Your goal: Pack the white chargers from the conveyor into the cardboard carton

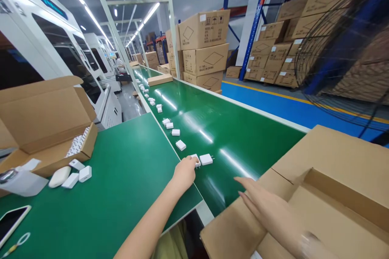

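My left hand (184,173) reaches over the near edge of the green conveyor belt (249,129), its fingers closed on a white charger (195,161). Right beside it lies another white charger (206,159) with its prongs pointing right. Farther up the belt's left edge, several more white chargers (180,145) lie in a loose line. My right hand (261,198) hangs above the flap of an open cardboard box (343,210), with fingers stretched out and nothing held.
On the green side table (127,170) are an open carton (45,137), loose white adapters (85,173), a white rounded case (60,177) and a phone (13,220). A flat cardboard piece (160,79) lies up the belt. Stacked cartons (203,60) stand beyond it.
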